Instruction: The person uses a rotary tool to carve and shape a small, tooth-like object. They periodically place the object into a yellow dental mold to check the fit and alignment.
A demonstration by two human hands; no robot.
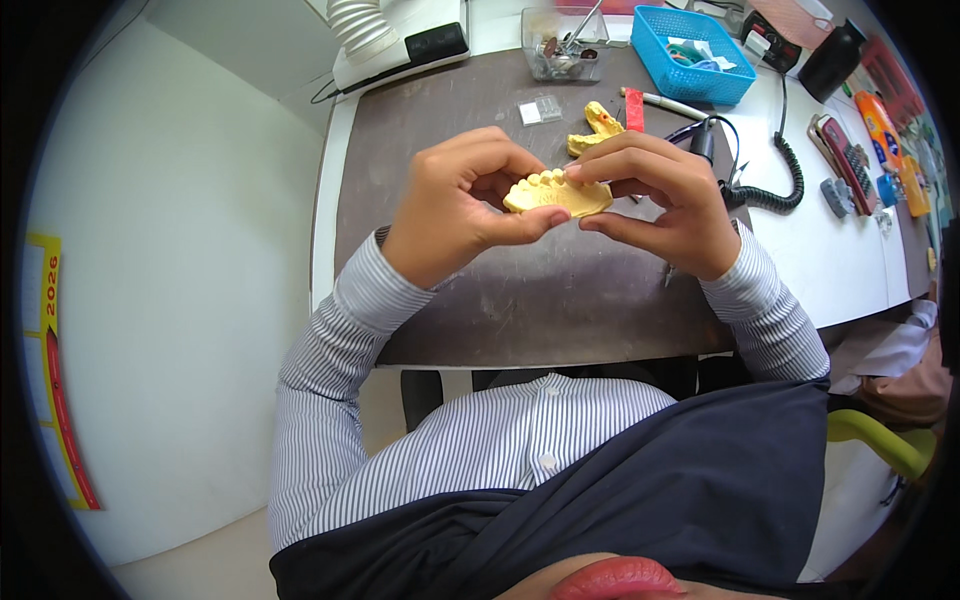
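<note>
Yellow cast [550, 196] partly behind fingers [527, 228], white hose [358, 27] cut off above

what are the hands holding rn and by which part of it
A yellow dental model, by both ends: the left hand grips its left end, thumb along the lower edge; the right hand holds its right end, fingertips on top.

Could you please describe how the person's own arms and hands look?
Both the left hand and right hand are bare, with no gloves or rings visible. The long left sleeve and right sleeve are white fabric with narrow dark stripes, reaching the wrists.
</note>
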